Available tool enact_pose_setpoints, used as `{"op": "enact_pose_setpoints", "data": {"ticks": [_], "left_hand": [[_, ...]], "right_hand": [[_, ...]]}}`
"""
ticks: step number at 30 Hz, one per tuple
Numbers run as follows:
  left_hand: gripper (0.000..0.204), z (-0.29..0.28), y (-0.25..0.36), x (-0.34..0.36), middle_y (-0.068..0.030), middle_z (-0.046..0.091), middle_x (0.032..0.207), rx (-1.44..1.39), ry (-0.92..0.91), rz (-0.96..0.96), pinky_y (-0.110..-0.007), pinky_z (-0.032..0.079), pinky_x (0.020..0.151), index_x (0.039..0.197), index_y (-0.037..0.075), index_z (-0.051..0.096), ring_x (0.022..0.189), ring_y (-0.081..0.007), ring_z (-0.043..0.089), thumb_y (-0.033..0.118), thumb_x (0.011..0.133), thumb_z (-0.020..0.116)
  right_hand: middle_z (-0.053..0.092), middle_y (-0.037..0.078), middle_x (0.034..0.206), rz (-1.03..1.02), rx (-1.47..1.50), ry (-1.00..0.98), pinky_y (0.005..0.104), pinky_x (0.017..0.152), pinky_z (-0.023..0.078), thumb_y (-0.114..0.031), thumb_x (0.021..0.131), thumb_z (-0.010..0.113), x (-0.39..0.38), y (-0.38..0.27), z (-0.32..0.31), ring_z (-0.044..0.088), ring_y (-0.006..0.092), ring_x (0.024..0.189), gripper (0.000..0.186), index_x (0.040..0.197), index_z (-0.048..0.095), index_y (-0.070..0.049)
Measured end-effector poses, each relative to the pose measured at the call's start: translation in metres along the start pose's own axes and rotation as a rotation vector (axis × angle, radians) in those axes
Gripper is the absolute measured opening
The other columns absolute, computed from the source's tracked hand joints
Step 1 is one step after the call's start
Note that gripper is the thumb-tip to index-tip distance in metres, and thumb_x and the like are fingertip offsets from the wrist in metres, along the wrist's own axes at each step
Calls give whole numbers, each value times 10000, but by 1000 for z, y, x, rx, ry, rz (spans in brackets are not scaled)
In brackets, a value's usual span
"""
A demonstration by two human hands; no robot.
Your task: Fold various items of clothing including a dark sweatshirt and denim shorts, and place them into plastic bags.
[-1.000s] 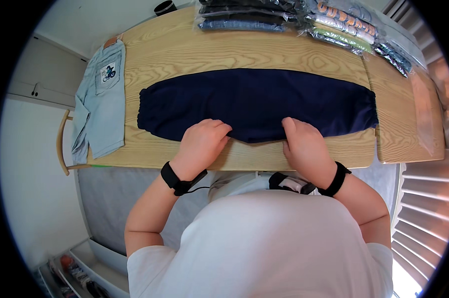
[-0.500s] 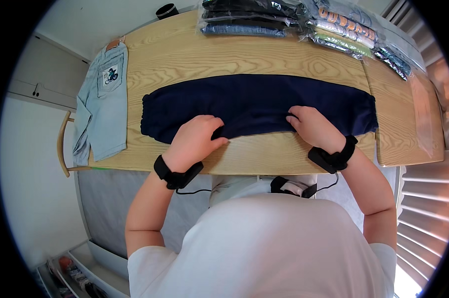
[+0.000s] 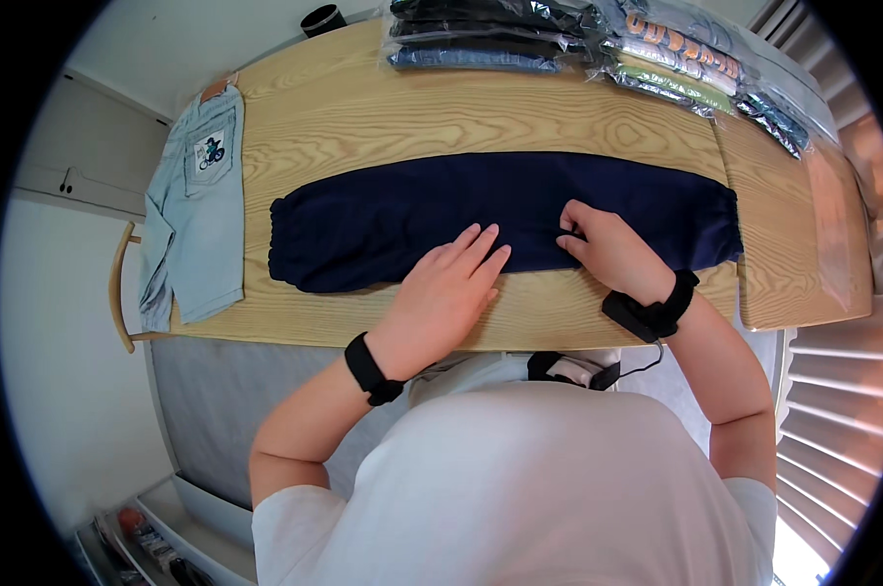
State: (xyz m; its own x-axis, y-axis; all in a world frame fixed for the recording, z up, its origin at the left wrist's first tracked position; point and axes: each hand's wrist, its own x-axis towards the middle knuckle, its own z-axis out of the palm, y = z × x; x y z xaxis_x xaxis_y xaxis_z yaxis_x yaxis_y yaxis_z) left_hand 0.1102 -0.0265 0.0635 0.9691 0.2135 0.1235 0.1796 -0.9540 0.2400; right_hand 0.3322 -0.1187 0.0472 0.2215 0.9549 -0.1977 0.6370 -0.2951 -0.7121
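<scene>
A long dark navy garment (image 3: 500,186) with gathered elastic ends, which looks like trousers folded lengthwise, lies flat across the table in front of me. My left hand (image 3: 451,283) is laid flat on its near edge, left of the middle, with fingers stretched out and apart. To the right of it, my right hand (image 3: 608,244) has its thumb and fingers curled together in a pinch on the cloth near that same edge. The fold between those fingertips is mostly hidden. Both wrists wear black straps.
Light blue jeans (image 3: 207,205) with a picture patch lie folded at the table's left end, near a wooden chair (image 3: 117,283). Stacks of bagged clothes (image 3: 490,54) line the far right edge. A black cylindrical cup (image 3: 322,20) stands beyond the far left edge.
My left hand has moved right along the near edge and flattened, its fingers now spread on the cloth. The left part of the garment lies smoother; my right hand has barely moved.
</scene>
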Motion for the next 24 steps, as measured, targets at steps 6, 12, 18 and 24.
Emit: {"op": "enact_pose_setpoints", "data": {"ticks": [6,12,18,24], "left_hand": [[514,14,1,5,-173,280,1439,-2,-116,-127,-471,313,1036,1335,92,407,1314,-362,297,236,869,571],[521,17,3,3,-170,241,1465,-23,-127,-146,-514,269,1046,1342,143,421,1331,-385,261,287,865,574],[547,12,7,8,-179,224,1471,-43,-165,-175,-523,245,1049,1338,150,440,1340,-389,230,297,839,608],[553,13,9,9,-178,212,1475,-25,-183,-180,-520,241,1055,1347,151,428,1346,-387,218,298,843,604]], "right_hand": [[612,204,777,-29,11,41,394,661,467,-143,840,599,-14,0,-10,591,376,752,162,908,565,1],[611,131,714,111,50,226,316,629,462,-93,756,663,-45,56,-59,593,240,661,115,745,622,14],[594,151,810,377,-294,680,312,607,452,-193,676,771,-75,158,-108,584,229,705,483,1011,523,52],[571,62,757,633,70,386,276,579,447,-191,696,761,-76,167,-120,558,151,667,410,955,544,41]]}}
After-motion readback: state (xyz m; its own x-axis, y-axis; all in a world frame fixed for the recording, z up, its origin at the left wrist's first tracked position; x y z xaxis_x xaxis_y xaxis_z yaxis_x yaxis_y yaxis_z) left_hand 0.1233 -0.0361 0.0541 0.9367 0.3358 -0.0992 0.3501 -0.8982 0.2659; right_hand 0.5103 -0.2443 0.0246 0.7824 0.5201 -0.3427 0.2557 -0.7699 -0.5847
